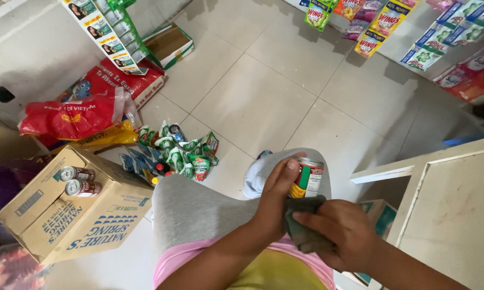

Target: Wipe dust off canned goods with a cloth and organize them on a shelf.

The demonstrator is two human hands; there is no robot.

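My left hand (pixel 277 196) grips a small tin can (pixel 308 177) with a red, green and white label, held over my knees. My right hand (pixel 336 231) holds a dark grey cloth (pixel 302 223) pressed against the lower part of the can. Both hands meet just above my lap, which is covered by grey trousers (pixel 193 207) and a pink hem. The far side of the can is hidden by my left fingers.
A cardboard box (pixel 86 215) with two cans (pixel 78 181) lying on top stands at my left. Several green pouches (pixel 180 153) lie on the tiled floor. Red sacks (pixel 78 115) sit behind them. A pale counter (pixel 451 204) stands at right; sachet strips (pixel 441 35) hang above.
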